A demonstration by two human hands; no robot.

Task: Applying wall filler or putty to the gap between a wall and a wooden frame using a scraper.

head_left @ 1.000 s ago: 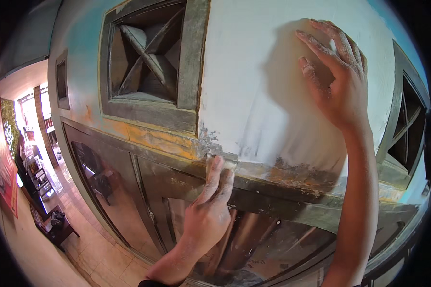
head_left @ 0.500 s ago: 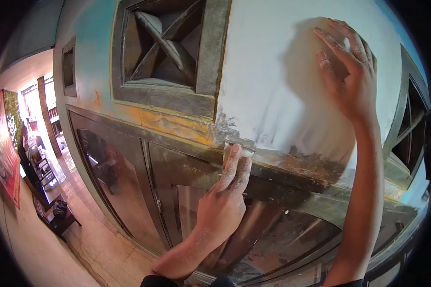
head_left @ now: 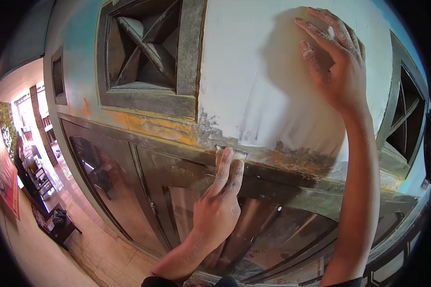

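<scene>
My left hand [head_left: 217,203] holds a small flat scraper [head_left: 238,155], with the index and middle fingers laid along its pale face. The scraper's dark straight edge meets the rough strip [head_left: 258,154] between the white wall [head_left: 239,62] and the dark wooden frame below; its lower part is hidden by my fingers. Higher up, my right hand [head_left: 337,62] is open, fingers spread and dusted with pale powder, close to the white wall; whether the fingertips touch it I cannot tell. Its shadow falls on the wall to the left.
A dark wooden vent with crossed bars [head_left: 146,48] sits upper left, a similar vent [head_left: 406,112] at the right. Peeling orange paint [head_left: 153,128] runs under the left vent. Glazed wooden panels [head_left: 115,177] stand below. At far left, a passage holds a small dark table [head_left: 60,227].
The whole view has shifted, so the wall sits further left in the picture. Against the wall, the scraper in my left hand has slid slightly right along the rough strip. My right hand stays raised.
</scene>
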